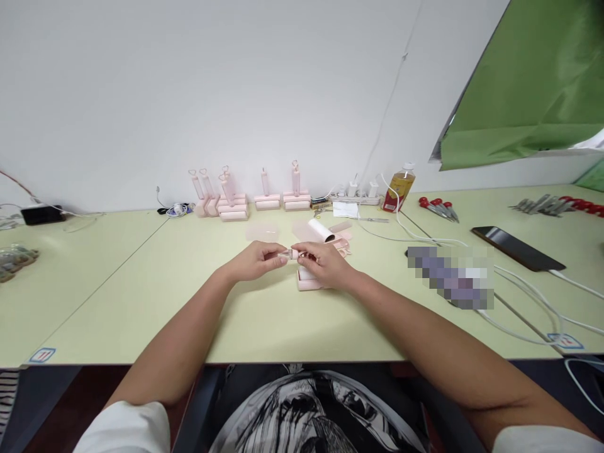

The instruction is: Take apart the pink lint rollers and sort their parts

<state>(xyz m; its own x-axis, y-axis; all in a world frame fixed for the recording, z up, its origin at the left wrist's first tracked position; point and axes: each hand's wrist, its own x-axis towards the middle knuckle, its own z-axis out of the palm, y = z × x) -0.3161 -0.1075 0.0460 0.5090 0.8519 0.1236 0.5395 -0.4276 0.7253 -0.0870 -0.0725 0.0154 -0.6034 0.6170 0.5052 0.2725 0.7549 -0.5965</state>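
Note:
Both hands meet over the middle of the pale green table [141,296]. My left hand [257,259] and my right hand [321,261] pinch the two ends of a small pink handle piece [293,254] held level between them. Under my right hand lies a pink box-shaped base [307,283]. Just behind the hands lie a white paper roll [321,230] and loose pink parts [343,238].
Several finished pink rollers [233,201] stand in a row at the wall. To the right are a power strip [355,196], an amber bottle [399,187], red-handled scissors [438,207], a black phone [516,248] and white cables [519,283]. A green sheet [528,94] hangs at upper right.

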